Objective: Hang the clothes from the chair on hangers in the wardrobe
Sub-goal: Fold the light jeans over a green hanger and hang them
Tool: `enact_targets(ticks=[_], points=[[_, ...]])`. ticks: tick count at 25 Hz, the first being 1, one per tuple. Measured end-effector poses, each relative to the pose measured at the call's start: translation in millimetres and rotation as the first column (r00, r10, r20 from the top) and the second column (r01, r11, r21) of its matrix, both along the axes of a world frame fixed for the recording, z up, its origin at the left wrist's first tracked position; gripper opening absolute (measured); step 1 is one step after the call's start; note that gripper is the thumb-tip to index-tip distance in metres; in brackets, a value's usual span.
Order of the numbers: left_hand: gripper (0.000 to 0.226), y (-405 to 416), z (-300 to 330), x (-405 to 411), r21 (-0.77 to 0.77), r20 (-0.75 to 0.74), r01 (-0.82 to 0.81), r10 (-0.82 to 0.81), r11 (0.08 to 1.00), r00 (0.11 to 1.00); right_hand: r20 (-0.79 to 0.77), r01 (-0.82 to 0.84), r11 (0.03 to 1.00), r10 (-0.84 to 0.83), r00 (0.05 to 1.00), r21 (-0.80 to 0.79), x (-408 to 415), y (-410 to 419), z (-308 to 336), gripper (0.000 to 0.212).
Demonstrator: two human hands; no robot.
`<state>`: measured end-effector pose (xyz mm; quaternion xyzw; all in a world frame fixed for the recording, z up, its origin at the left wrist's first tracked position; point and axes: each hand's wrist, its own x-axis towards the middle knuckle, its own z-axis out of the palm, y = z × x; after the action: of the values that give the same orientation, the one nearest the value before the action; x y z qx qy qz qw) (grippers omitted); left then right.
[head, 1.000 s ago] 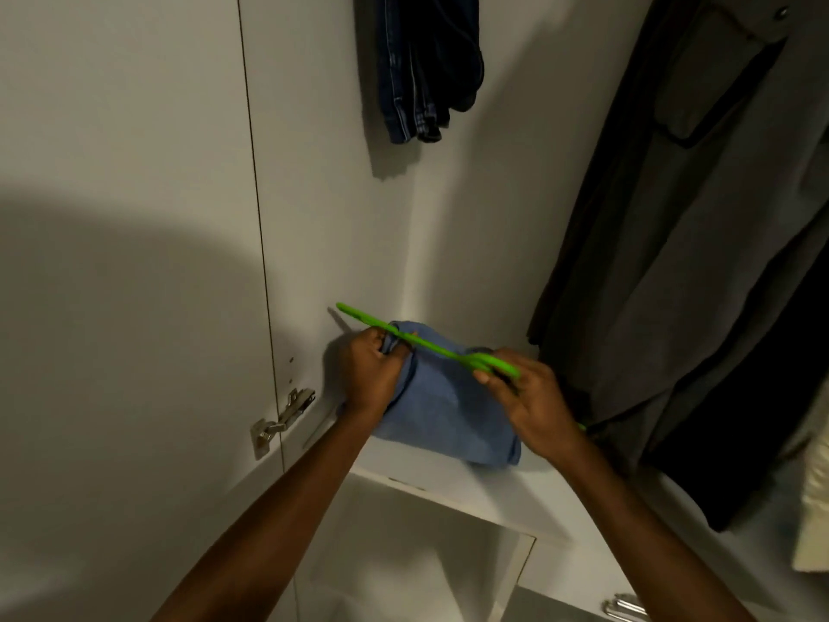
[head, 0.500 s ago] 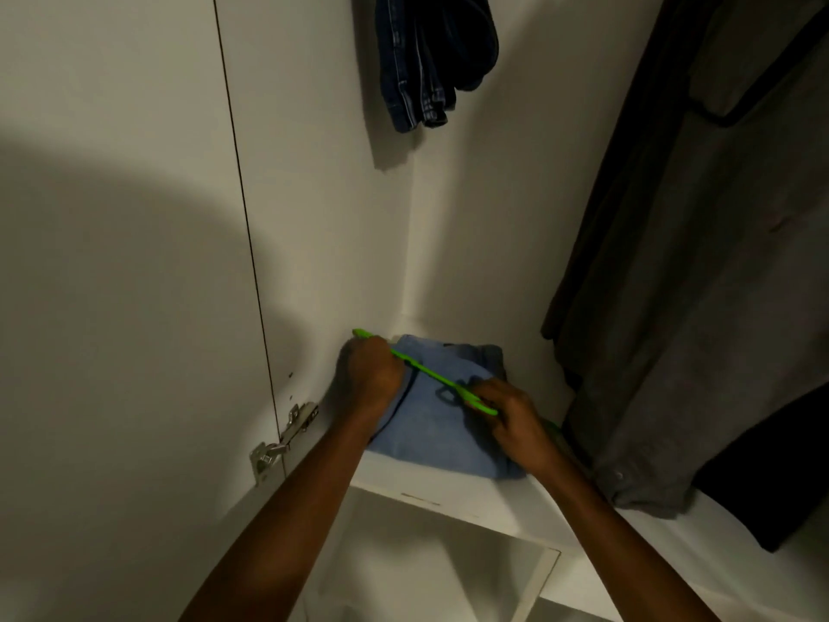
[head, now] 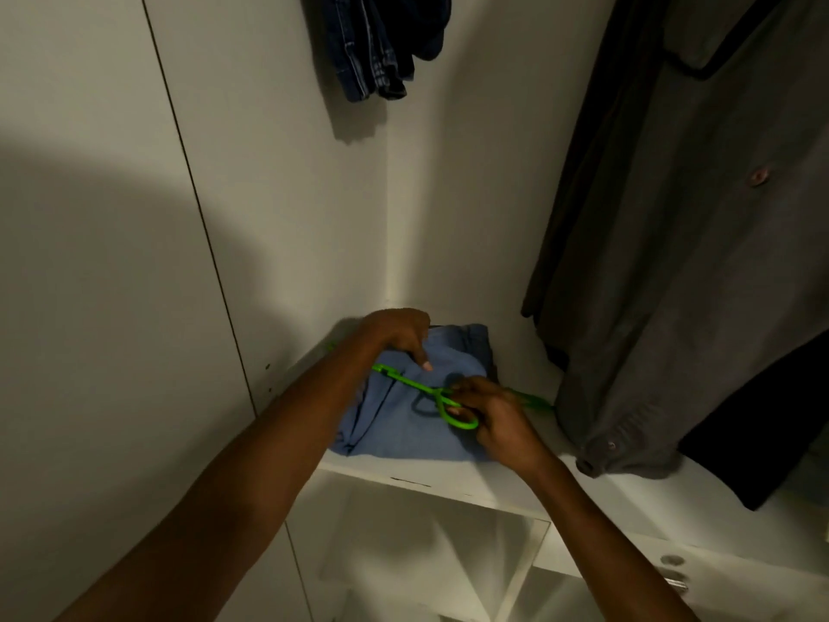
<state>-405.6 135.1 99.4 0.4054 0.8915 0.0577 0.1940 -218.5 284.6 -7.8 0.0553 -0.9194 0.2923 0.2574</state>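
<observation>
Hanger (head: pixel 415 387) in bright green plastic lies slanted across the folded blue garment (head: pixel 403 424), which sits on the white shelf (head: pixel 453 480) in the back left corner of the wardrobe. The right hand (head: pixel 498 419) pinches the hanger's hook loop between thumb and curled fingers, low over the cloth. The left hand (head: pixel 399 336) rests over the far left part of the garment near the hanger's other end, fingers bent downward; whether it grips the hanger or only the cloth cannot be told. Compared with half a second ago, the hanger sits lower and flatter against the garment, the hook now turned toward the viewer, and the left hand has shifted from the hanger's left tip to the top of the fold. A grey coat (head: pixel 673 262) hangs at the right, its hem touching the shelf, and dark jeans (head: pixel 377 42) hang above by the back wall.
</observation>
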Motion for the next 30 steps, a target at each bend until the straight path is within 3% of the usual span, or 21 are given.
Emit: enact_targets(ticks=[3, 5, 8, 10, 12, 15, 18, 20, 22, 24, 26, 28, 30], points=[[0.026, 1.4, 0.7, -10.4, 0.188, 0.097, 0.065, -0.084, 0.980, 0.992, -0.011, -0.075, 0.996, 0.076, 0.997, 0.040, 5.5, 2.9, 4.5, 0.018], [0.024, 5.9, 16.3, -15.6, 0.326, -0.027, 0.146, -0.145, 0.934, 0.989, 0.005, -0.107, 0.992, 0.107, 0.994, 0.062, 8.7, -3.0, 9.9, 0.021], [0.023, 16.5, 52.5, -23.6, 0.474, -0.258, 0.236, -0.123, 0.848, 0.958, -0.035, -0.160, 0.959, 0.172, 0.984, 0.233, 12.2, -7.6, 11.5, 0.037], [0.026, 26.0, 76.6, -33.0, 0.578, -0.319, 0.244, -0.059, 0.779, 0.946, -0.153, -0.138, 0.969, 0.171, 0.973, 0.206, 4.8, -14.4, 12.8, 0.026], [0.033, 38.6, 92.7, -48.3, 0.641, -0.344, 0.232, 0.004, 0.732, 0.939, -0.161, -0.163, 0.963, 0.200, 0.966, 0.215, -2.9, -13.4, 6.7, 0.017], [0.040, 62.0, 85.3, -75.6, 0.617, -0.378, 0.212, 0.049, 0.758, 0.925, -0.082, -0.131, 0.917, 0.174, 0.981, 0.377, -13.9, -7.7, -19.1, 0.018], [0.054, 77.3, 36.2, -90.5, 0.414, -0.410, 0.087, 0.101, 0.906, 0.906, 0.034, -0.180, 0.885, 0.183, 0.983, 0.430, -13.7, -0.2, -39.3, 0.028], [0.061, 71.4, 6.2, -88.5, 0.376, -0.346, -0.042, 0.182, 0.926, 0.920, 0.126, -0.227, 0.940, 0.200, 0.972, 0.256, -5.5, 3.8, -41.5, 0.027], [0.048, 47.4, -8.4, -73.2, 0.546, -0.227, -0.177, 0.348, 0.819, 0.910, 0.180, -0.255, 0.963, 0.236, 0.955, 0.088, 3.2, 10.2, -42.9, 0.024], [0.030, 10.3, -20.2, -52.7, 0.655, -0.234, -0.333, 0.601, 0.679, 0.765, 0.192, -0.308, 0.949, 0.314, 0.930, -0.062, 10.2, 17.0, -42.8, 0.029], [0.035, -31.8, -43.5, -28.3, 0.617, -0.274, -0.461, 0.723, 0.638, 0.634, 0.202, -0.261, 0.937, 0.309, 0.930, -0.233, 13.0, 23.8, -42.4, 0.038], [0.054, -58.8, -69.5, -5.8, 0.491, -0.230, -0.548, 0.708, 0.677, 0.668, 0.144, -0.030, 0.877, 0.113, 0.983, -0.480, 8.8, 29.3, -34.4, 0.043], [0.061, -68.6, -88.2, 2.0, 0.437, -0.111, -0.539, 0.638, 0.720, 0.762, 0.137, 0.261, 0.747, -0.225, 0.965, -0.611, -1.3, 39.8, -23.4, 0.038]])
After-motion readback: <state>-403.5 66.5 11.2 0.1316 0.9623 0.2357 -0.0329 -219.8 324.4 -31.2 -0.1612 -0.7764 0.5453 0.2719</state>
